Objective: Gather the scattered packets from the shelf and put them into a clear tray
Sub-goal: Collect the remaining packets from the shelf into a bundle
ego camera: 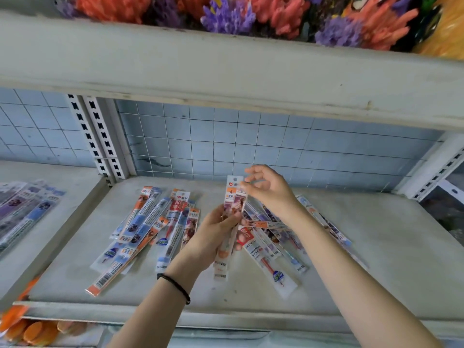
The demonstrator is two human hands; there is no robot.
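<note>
Head view: left hand (213,232) grips heart-logo packets (232,195); right hand (271,192) pinches.

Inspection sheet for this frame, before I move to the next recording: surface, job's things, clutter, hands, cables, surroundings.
Surface: grey shelf, worn, with packets lying on it.
Job's things: left pile and right pile loose on the shelf; held bundle raised roughly on end; clear tray not seen.
Clutter: orange items below the shelf's front edge, lower left.
Hands: left hand grips the bundle's middle; right hand pinches its top.
Cables: nothing seen.
Surroundings: blue tiled wall; artificial flowers on the shelf above; more packets on the neighbouring shelf.
</note>
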